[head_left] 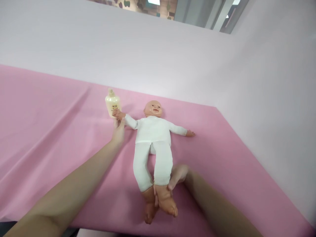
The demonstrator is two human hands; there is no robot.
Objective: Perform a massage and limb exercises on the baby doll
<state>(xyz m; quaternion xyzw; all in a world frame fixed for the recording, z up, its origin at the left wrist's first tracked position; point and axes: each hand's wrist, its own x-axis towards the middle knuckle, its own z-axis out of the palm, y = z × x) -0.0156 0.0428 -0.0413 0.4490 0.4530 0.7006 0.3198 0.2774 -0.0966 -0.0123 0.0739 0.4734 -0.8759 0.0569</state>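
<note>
A baby doll (pixel 153 130) in a white top and white trousers lies on its back, arms spread and face up. My left hand (pixel 118 131) is closed at the doll's wrist, beneath its small hand; part of my fingers is hidden. Close behind that wrist stands a pale yellow bottle (pixel 110 102) with a rounded cap and a dark printed design. My right hand (pixel 178 176) wraps from below around the ankle of the doll's leg on the right, and fingertips show between the two feet.
A pink sheet (pixel 61 131) with creases at the left covers the surface under the doll. White walls (pixel 148 59) rise behind it and at the right. Over the back wall's top, a window or opening (pixel 158 10) shows part of another space.
</note>
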